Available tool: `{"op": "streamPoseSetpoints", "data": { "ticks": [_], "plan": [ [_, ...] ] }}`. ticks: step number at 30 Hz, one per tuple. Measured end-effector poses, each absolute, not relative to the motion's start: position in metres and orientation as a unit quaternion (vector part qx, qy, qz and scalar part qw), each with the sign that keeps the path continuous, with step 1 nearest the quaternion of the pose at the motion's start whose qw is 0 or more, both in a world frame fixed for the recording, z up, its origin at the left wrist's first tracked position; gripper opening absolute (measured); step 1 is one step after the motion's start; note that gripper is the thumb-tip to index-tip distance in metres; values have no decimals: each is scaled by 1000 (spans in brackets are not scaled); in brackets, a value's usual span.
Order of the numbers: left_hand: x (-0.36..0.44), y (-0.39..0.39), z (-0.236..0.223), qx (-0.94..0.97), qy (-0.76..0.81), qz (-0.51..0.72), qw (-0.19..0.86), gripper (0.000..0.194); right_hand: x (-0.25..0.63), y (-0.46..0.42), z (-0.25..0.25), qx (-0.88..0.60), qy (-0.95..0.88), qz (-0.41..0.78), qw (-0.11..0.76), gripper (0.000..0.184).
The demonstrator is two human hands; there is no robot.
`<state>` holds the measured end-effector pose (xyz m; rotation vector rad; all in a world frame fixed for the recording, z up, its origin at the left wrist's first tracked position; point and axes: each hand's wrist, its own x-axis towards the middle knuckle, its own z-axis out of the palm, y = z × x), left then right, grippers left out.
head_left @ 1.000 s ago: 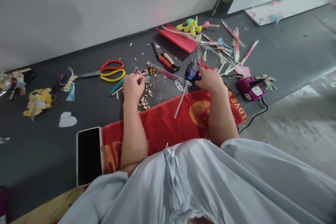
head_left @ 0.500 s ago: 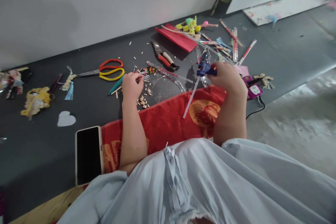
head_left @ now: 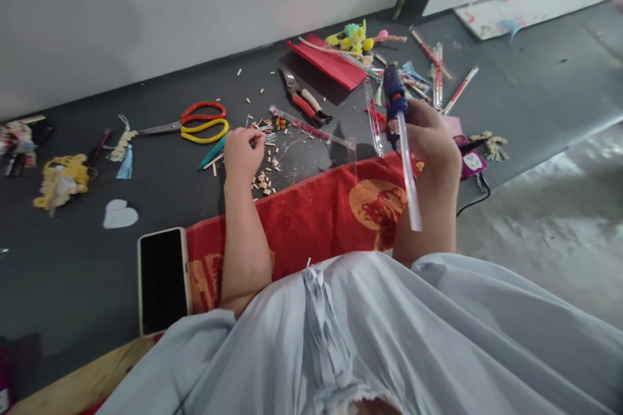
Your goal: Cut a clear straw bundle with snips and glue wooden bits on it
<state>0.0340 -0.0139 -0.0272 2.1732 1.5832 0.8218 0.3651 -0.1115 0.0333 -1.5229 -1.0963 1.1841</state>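
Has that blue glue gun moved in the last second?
Yes. The right hand has lifted the blue glue gun off the red towel edge, up and rightward, nozzle now pointing away.

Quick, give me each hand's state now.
Left hand: closed, pinching thin sticks on the mat.
Right hand: closed on the blue glue gun.

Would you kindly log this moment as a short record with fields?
Right hand: holds blue glue gun lifted, clear glue stick sticking out the back
Left hand: closed on thin sticks at the mat
Below the hands: red towel
Nearby: scissors, pliers, phone
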Motion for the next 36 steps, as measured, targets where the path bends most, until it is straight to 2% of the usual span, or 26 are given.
{"op": "streamPoseSetpoints", "data": {
  "ticks": [2,6,10,13,18,25,29,32,36],
  "plan": [
    [34,-14,-26,763,557,282,168,17,351,-104,29,-589,-462,441,495,30],
    [34,-15,-24,762,558,277,175,17,320,-87,28,-497,-446,528,525,31],
    [33,-15,-25,762,559,280,173,16,297,-71,32,-499,-466,576,450,37],
    [32,-15,-25,758,562,283,173,15,281,-59,33,-549,-483,555,398,37],
    [31,-17,-24,748,566,293,185,15,261,-45,23,-546,-493,556,387,43],
    [42,-23,-19,695,521,382,316,20,250,-32,2,-509,-497,576,402,45],
    [52,-29,-13,678,483,370,413,26,244,-28,-5,-510,-486,573,418,43],
    [57,-32,-9,684,475,347,431,26,238,-27,-9,-495,-488,581,423,38],
    [60,-34,-6,698,466,339,425,15,231,-27,-9,-482,-512,581,410,34]
  ]
}}
